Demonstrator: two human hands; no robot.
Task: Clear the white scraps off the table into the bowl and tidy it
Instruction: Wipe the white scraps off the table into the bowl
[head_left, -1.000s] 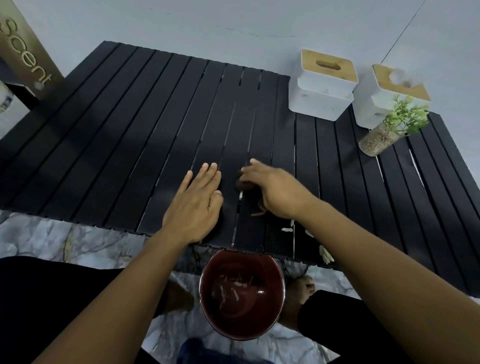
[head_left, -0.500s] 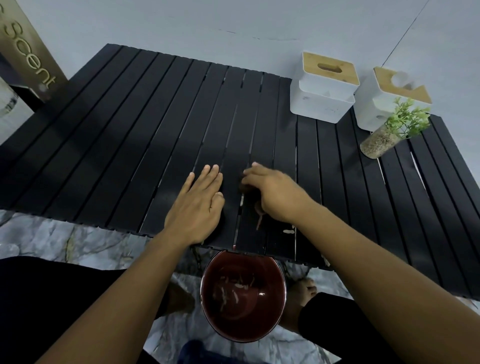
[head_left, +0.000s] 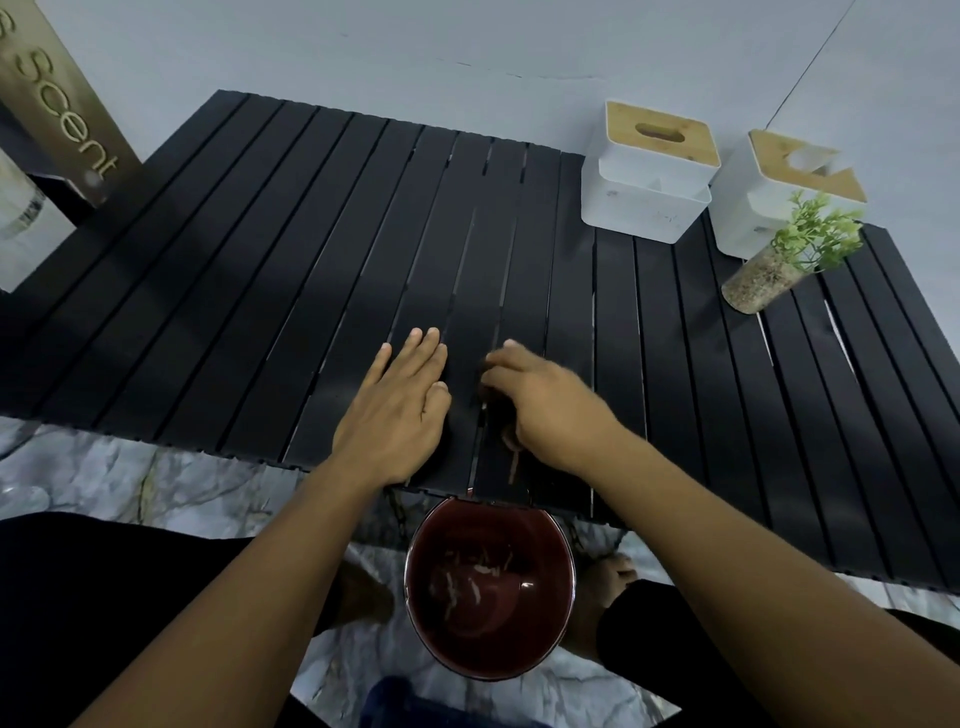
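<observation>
Both hands near table (head_left: 218, 291) front edge, above bowl (head_left: 491, 592).
Left hand (head_left: 400, 410) flat, released, unmoved. Right hand (head_left: 550, 410) cupped; grasp: cannot tell. Scraps beside right wrist earlier now gone.

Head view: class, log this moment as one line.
left hand flat on table | right hand curled, sweeping scraps | bowl below edge, holds scraps

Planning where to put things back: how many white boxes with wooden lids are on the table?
2. One box stands at the table's far edge; the other is to its right, behind the plant.
</observation>
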